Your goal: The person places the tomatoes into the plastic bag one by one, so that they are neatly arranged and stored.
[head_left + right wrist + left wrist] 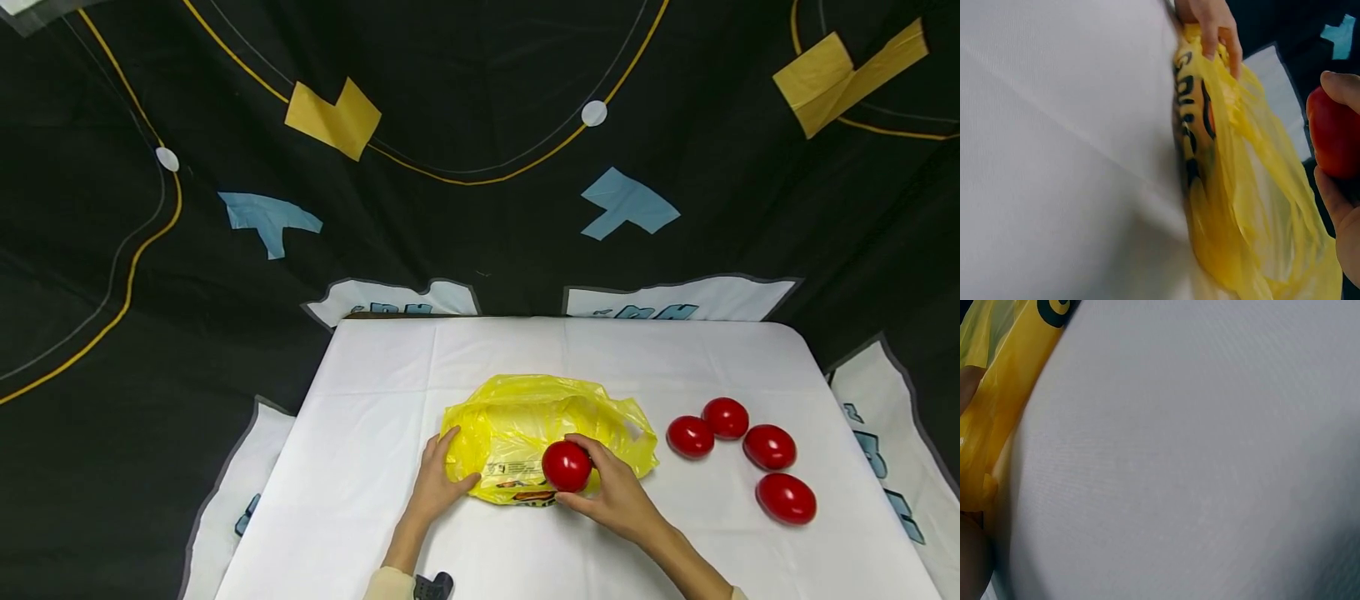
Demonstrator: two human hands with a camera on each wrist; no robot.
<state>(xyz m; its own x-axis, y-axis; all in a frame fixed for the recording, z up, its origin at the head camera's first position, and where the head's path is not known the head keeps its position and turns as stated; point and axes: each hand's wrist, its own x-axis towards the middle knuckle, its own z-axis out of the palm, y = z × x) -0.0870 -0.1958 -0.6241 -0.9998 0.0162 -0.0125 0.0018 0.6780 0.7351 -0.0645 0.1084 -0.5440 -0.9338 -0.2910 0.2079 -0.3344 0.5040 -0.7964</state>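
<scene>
A yellow plastic bag (517, 446) lies on the white-covered table with its mouth spread toward the far side and dark print along its near side. My left hand (435, 487) grips the bag's left end between thumb and fingers; the right wrist view shows these fingers (1210, 37) hooked over the edge. My right hand (618, 496) holds a glossy red tomato-like ball (567, 466) between thumb and fingers, above the bag's right half. From the right wrist, the ball (1335, 137) appears beside the open mouth. In the left wrist view only a strip of bag (1016, 381) shows.
Several more red balls (769, 447) sit in a loose cluster on the table, right of the bag. White cloth (360, 417) covers the tabletop. Behind it hangs a dark curtain (465, 242) with yellow and blue shapes.
</scene>
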